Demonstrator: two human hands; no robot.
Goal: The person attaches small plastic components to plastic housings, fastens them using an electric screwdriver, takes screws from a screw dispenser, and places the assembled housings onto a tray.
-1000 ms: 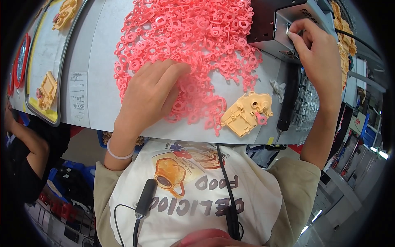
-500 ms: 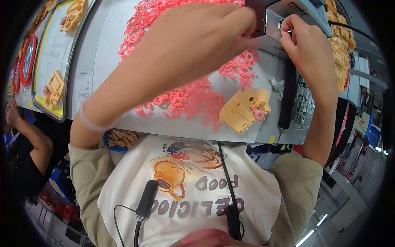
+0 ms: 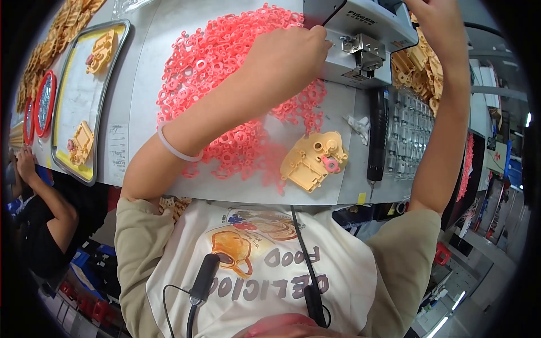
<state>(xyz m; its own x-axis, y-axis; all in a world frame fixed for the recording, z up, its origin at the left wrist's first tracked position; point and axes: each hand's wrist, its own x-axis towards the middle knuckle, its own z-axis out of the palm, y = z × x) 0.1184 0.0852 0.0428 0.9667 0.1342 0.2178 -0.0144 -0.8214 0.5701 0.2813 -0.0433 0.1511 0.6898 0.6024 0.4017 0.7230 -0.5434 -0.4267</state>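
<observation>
My left hand (image 3: 296, 53) is closed beside the left side of a grey-white box-shaped machine (image 3: 360, 22); its fingertips are mostly hidden, and so is anything in them. At the top edge, my right hand (image 3: 437, 12) is by the machine's far right corner, partly cut off by the picture's rim. The metal mechanism (image 3: 365, 52) on the machine's front shows uncovered. A pale yellow plastic housing (image 3: 307, 169) with a pink ring-shaped part (image 3: 331, 164) on it lies near the table's front edge, untouched. Under my left forearm spreads a heap of small pink plastic parts (image 3: 197, 73).
Right of the housing lies a black electric screwdriver (image 3: 377, 135), next to a clear compartmented tray (image 3: 403, 132). More yellow parts (image 3: 420, 67) are piled behind. At left stands a metal-rimmed tray (image 3: 93, 143) holding two housings. Another person's arm (image 3: 42, 188) shows at far left.
My right hand has left the mechanism on the machine's front and moved up past its far right corner. My left hand remains near the machine's left side. The whole view has shifted slightly.
</observation>
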